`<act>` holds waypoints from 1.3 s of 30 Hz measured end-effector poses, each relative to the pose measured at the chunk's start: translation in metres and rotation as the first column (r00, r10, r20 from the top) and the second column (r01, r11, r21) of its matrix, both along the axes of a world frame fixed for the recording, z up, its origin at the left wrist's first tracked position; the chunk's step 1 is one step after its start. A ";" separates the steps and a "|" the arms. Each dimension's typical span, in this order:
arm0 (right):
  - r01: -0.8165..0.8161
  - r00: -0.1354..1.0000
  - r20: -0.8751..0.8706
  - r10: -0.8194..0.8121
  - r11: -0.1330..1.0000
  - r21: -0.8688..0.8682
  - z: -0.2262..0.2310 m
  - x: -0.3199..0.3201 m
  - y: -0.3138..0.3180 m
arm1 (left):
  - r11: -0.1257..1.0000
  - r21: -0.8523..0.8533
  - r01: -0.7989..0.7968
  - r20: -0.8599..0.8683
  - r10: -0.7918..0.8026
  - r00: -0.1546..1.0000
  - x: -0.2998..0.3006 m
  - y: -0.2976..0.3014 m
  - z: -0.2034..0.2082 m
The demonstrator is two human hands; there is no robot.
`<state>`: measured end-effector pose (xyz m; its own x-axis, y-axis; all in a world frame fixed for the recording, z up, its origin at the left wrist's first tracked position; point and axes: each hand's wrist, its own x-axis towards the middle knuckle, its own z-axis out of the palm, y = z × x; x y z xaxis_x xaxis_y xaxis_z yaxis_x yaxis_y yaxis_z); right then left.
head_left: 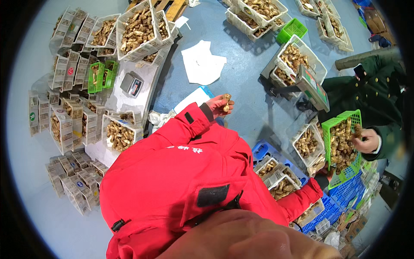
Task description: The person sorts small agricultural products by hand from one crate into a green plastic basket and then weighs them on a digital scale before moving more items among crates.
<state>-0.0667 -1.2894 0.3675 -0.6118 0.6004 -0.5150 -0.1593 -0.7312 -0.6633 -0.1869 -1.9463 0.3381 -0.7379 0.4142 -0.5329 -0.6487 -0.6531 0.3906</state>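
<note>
My left hand (219, 108), out in front of my red jacket, is closed round a single pale-brown mushroom (226, 102) with a thick stem. Off to the right, my right hand (325, 173) grips the near-left edge of a green plastic basket (348, 115), its fingers partly hidden. Brown mushrooms (342, 149) fill much of that basket, which is tilted. Over its right side, a co-worker's hand (366, 141) holds another mushroom (357, 129).
White crates of mushrooms (139, 32) stand in stacks at the left beside a metal table with a small scale (132, 85). A platform scale (312, 88) carries crates near the co-worker in a dark green coat (366, 93). White paper (202, 62) lies on the blue floor.
</note>
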 end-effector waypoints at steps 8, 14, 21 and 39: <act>-0.515 0.834 -0.376 0.404 0.815 -0.267 0.036 -0.045 -0.014 | 0.981 0.186 -0.054 -0.129 0.079 0.988 -0.078 0.008 0.020; -0.559 0.792 -0.485 0.370 0.760 -0.333 0.040 -0.066 -0.025 | 0.971 0.240 0.004 -0.174 0.039 0.984 -0.116 0.027 0.071; -0.188 0.955 -0.274 0.115 0.949 -0.254 0.033 -0.067 -0.029 | 0.920 0.386 0.072 -0.153 -0.013 0.988 -0.126 0.093 0.082; -0.111 0.993 -0.005 0.116 0.933 -0.343 0.016 -0.091 -0.013 | 0.841 0.527 -0.120 0.041 0.116 0.992 -0.134 0.147 0.102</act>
